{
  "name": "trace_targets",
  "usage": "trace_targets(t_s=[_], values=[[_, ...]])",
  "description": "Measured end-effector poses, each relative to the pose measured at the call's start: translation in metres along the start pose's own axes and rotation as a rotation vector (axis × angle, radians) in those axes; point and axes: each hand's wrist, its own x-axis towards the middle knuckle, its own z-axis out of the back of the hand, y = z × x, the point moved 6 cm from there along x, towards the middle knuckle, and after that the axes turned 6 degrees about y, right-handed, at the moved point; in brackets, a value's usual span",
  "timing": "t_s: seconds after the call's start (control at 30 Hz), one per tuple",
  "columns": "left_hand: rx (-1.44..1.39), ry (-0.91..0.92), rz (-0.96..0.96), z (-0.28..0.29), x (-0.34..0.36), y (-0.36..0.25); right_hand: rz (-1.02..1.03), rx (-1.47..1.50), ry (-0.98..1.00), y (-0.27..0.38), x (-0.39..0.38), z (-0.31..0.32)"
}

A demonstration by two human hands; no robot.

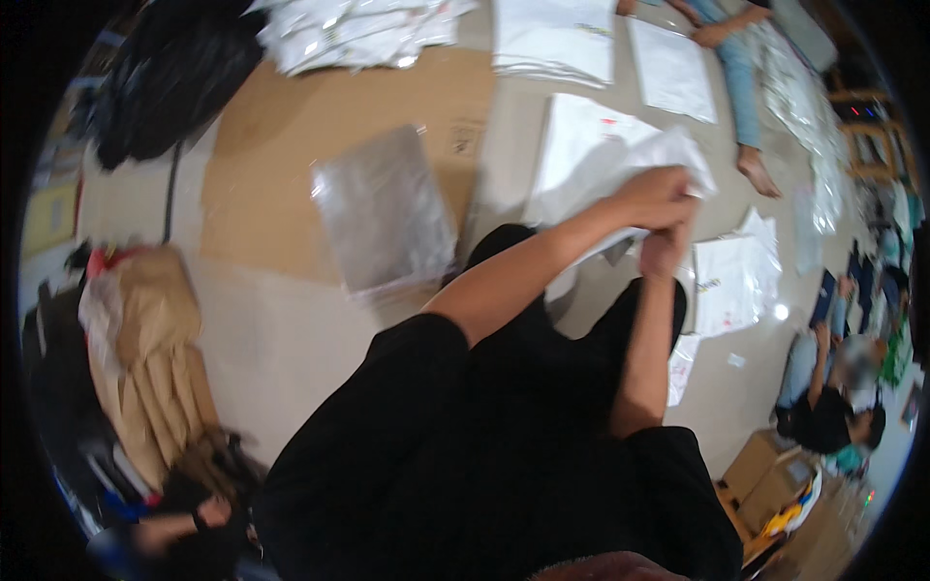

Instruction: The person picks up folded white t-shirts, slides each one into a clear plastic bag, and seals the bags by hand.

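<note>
Hands together at 2 o'clock: left hand (659, 198) clamped on thin white item (684, 148), right hand (663, 254) grip unclear. Cardboard box (759, 467), 4 o'clock, contents unclear.

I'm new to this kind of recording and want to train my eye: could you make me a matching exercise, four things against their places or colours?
Things:
1. clear plastic stack
2. left hand
3. black bag
4. cardboard sheet

Places or colours:
A. brown, spread on the floor
B. at the upper left of the picture
C. overlapping the cardboard
D. close against the right hand, by a white item

Pairs: 1-C, 2-D, 3-B, 4-A
</note>
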Motion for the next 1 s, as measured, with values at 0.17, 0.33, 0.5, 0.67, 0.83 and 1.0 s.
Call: trace_targets(t_s=[0.17,0.33,0.5,0.67,0.83,1.0], values=[[0.072,-0.070,-0.524,-0.025,-0.048,-0.110,0.238,-0.213,-0.011,0.082,-0.036,-0.017],[-0.173,-0.431,-0.440,0.002,-0.173,-0.117,0.364,-0.452,-0.322,0.206,-0.098,-0.046],[0.358,-0.866,0.132,0.086,-0.360,0.124,0.459,-0.555,-0.373,0.319,-0.213,0.032],[0.907,-0.783,0.640,0.105,-0.478,0.201,0.124,-0.279,-0.161,0.305,-0.256,0.078],[0.850,-0.695,0.637,0.103,-0.491,0.204,-0.353,-0.036,-0.059,0.181,-0.280,0.093],[0.836,-0.618,0.609,0.116,-0.479,0.210,-0.473,-0.193,-0.267,0.135,-0.299,0.097]])
